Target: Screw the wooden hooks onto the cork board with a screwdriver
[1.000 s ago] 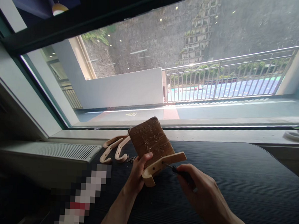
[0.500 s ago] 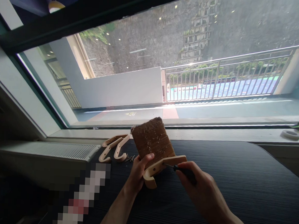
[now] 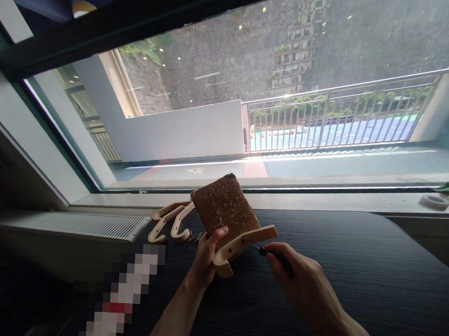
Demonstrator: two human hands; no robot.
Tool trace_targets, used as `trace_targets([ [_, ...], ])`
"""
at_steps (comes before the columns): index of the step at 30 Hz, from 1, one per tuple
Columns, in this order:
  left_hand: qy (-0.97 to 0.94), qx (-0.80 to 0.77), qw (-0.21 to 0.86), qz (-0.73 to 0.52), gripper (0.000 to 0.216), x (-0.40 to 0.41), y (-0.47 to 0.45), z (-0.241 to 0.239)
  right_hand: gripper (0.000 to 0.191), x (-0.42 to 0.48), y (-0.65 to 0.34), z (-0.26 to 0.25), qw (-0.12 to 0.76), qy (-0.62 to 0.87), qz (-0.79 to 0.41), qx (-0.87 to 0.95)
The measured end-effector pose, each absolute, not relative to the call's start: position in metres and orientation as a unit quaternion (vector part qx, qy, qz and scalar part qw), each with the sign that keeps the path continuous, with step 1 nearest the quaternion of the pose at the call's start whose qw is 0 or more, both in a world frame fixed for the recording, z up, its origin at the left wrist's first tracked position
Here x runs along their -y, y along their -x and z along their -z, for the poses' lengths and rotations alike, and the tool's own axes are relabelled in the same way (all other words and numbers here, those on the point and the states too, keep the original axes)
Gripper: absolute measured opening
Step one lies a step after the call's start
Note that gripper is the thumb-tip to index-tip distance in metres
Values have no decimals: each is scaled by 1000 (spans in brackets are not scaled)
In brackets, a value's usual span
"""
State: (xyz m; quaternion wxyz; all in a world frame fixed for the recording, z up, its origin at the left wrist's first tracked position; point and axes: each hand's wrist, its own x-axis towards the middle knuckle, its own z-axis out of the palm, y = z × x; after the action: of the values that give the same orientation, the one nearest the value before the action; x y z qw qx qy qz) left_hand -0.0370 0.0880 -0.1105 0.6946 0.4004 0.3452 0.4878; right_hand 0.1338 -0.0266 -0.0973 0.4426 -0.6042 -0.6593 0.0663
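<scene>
My left hand (image 3: 207, 252) is closed around the lower edge of a brown cardboard piece (image 3: 224, 203) pitted with small holes, its thumb on the face. Against that lower edge lies a curved wooden hook (image 3: 237, 246) with two visible holes; the left fingers behind it are hidden. My right hand (image 3: 298, 272) grips the dark handle of a screwdriver (image 3: 276, 256), whose thin shaft points left to the upper hole in the hook. Whether a screw sits in that hole I cannot make out. More wooden hooks (image 3: 180, 223) lie on the table to the left.
Several small screws (image 3: 194, 236) rest beside the loose hooks on the black table (image 3: 336, 254). A radiator (image 3: 104, 227) stands left of the table. Behind runs a white window sill (image 3: 301, 199) with rolls of tape (image 3: 434, 201) at the right, below a large window.
The cardboard and hook have shifted slightly left and up in my left hand. My right hand has followed a little, with the screwdriver still at the same hole.
</scene>
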Motion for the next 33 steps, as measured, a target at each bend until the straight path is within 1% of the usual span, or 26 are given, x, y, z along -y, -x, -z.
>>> trace_targets([
  [8,-410,-337,692,-489,33,-87,38,110,18,26,-133,99,441,599,-77,664],
  [11,-397,-345,695,-491,34,-86,38,109,17,25,-132,102,441,584,-62,679],
  [16,-395,-343,694,-494,34,-87,38,108,22,25,-132,106,426,579,-16,695],
  [19,-394,-341,695,-495,33,-87,37,108,20,24,-132,107,416,596,-11,686],
  [22,-394,-344,696,-492,34,-88,37,109,18,24,-133,106,429,598,-16,677],
  [26,-394,-342,700,-487,36,-88,37,109,18,25,-133,103,441,615,-50,652],
  [29,-396,-336,704,-484,36,-88,37,110,24,25,-133,100,444,644,-103,615],
  [33,-393,-333,705,-488,35,-90,37,111,31,24,-134,98,454,643,-178,590],
])
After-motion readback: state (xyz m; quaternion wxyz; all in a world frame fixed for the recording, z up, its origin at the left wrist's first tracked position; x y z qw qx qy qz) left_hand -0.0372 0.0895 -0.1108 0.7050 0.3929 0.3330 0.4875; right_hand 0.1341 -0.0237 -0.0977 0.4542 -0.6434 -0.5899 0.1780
